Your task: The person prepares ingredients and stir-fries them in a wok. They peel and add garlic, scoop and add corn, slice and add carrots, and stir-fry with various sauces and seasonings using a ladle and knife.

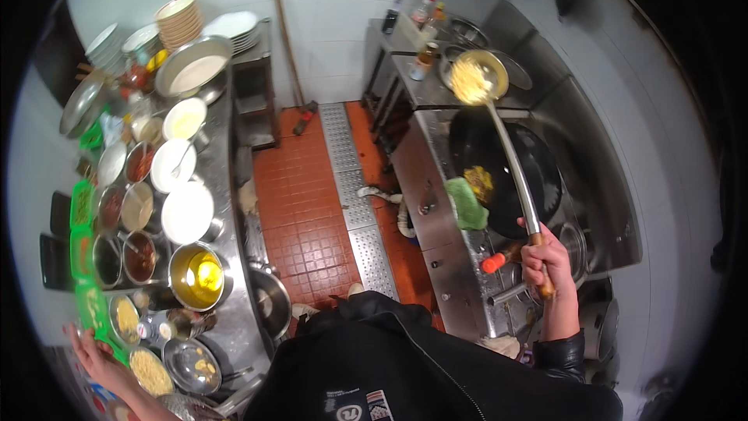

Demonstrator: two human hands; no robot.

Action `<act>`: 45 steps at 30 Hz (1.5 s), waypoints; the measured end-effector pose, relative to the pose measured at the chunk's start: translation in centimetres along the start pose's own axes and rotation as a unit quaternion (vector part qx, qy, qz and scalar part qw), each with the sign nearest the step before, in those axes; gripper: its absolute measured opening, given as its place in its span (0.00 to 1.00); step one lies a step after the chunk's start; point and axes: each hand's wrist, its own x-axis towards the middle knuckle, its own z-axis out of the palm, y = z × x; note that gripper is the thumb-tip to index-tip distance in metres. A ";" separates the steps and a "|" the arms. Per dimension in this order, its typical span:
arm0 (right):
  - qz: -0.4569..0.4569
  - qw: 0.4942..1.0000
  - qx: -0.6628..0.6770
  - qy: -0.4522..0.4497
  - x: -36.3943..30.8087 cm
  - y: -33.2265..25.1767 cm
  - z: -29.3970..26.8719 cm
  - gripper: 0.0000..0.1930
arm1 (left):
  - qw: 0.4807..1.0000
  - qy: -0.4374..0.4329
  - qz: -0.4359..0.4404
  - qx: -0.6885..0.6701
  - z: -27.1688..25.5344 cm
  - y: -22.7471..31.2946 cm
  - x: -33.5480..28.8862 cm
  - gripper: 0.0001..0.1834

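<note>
My right hand is wrapped round the wooden handle of a long metal ladle. The ladle reaches across a black wok, its far end at a yellowish round pan. Pale yellow food is heaped there; whether it lies in the ladle or the pan I cannot tell. Below the ladle, a small yellow clump of food sits in the wok, and a green cloth hangs over its near left rim. My left hand, empty with fingers apart, is over the left counter near a bowl of pale shreds.
On the left counter stand white bowls, a pot of yellow liquid, green trays and stacked plates. Bottles stand beyond the stove. A metal drain grate crosses the red tiled floor.
</note>
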 end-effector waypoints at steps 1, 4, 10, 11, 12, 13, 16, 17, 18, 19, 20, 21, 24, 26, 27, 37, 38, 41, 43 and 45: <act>-0.024 0.992 -0.107 0.057 -0.1 0.1 -1.2 0.30 | 1.000 -0.019 0.003 -0.004 1.7 0.9 -1.3 0.21; -0.009 0.947 -0.281 0.158 0.5 1.4 -4.8 0.19 | 0.995 -0.091 -0.005 -0.044 7.7 4.0 -4.3 0.24; 0.061 0.837 -0.485 0.245 1.0 4.7 -11.1 0.28 | 0.967 -0.236 -0.005 -0.092 18.1 7.0 -10.9 0.27; 0.053 0.780 -0.555 0.285 1.9 5.3 -11.7 0.28 | 0.962 -0.250 -0.004 -0.105 19.3 7.1 -12.1 0.27; 0.028 0.767 -0.568 0.295 2.1 5.5 -12.4 0.28 | 0.955 -0.277 -0.006 -0.104 20.4 7.3 -13.1 0.27; 0.035 0.736 -0.596 0.320 2.6 5.7 -12.9 0.29 | 0.946 -0.304 -0.011 -0.113 21.3 7.5 -14.1 0.27; 0.062 0.767 -0.571 0.286 2.1 5.0 -13.7 0.30 | 0.929 -0.351 -0.001 -0.115 24.2 7.4 -17.1 0.26; 0.055 0.772 -0.578 0.260 1.5 4.6 -13.8 0.30 | 0.916 -0.380 0.003 -0.132 24.8 7.3 -18.1 0.26; 0.047 0.776 -0.585 0.232 0.4 4.1 -13.7 0.30 | 0.915 -0.378 -0.029 -0.137 25.3 7.1 -19.2 0.26; 0.041 0.779 -0.593 0.202 -0.8 3.7 -13.6 0.30 | 0.911 -0.386 -0.039 -0.141 25.7 6.9 -20.2 0.26; 0.022 0.769 -0.607 0.200 -2.0 3.5 -13.3 0.29 | 0.906 -0.398 -0.041 -0.139 25.9 6.7 -21.1 0.25; 0.039 0.783 -0.587 0.201 -2.9 3.1 -13.1 0.29 | 0.901 -0.404 -0.057 -0.145 26.2 6.5 -21.8 0.25; 0.044 0.800 -0.575 0.164 -4.1 2.0 -13.3 0.32 | 0.889 -0.427 -0.073 -0.148 27.2 6.5 -23.3 0.26; 0.058 0.763 -0.621 0.172 -3.2 1.8 -13.8 0.33 | 0.869 -0.454 -0.081 -0.181 28.2 6.7 -24.2 0.26; 0.067 0.735 -0.650 0.181 -2.4 2.1 -14.0 0.34 | 0.875 -0.448 -0.088 -0.162 28.7 6.9 -24.7 0.26; 0.003 0.665 -0.708 0.238 1.3 3.9 -17.7 0.37 | 0.856 -0.479 -0.121 -0.153 30.3 7.6 -28.5 0.25; 0.004 0.663 -0.706 0.248 1.4 4.1 -17.8 0.37 | 0.854 -0.477 -0.133 -0.158 30.2 7.4 -28.6 0.25; -0.003 0.654 -0.712 0.254 2.0 4.1 -18.0 0.36 | 0.851 -0.479 -0.154 -0.152 30.2 6.9 -28.9 0.25; -0.036 0.650 -0.717 0.250 2.6 3.9 -18.1 0.36 | 0.852 -0.477 -0.163 -0.139 30.1 6.9 -28.8 0.26; -0.004 0.687 -0.681 0.256 3.0 3.9 -17.8 0.35 | 0.858 -0.466 -0.170 -0.132 29.7 6.9 -28.7 0.26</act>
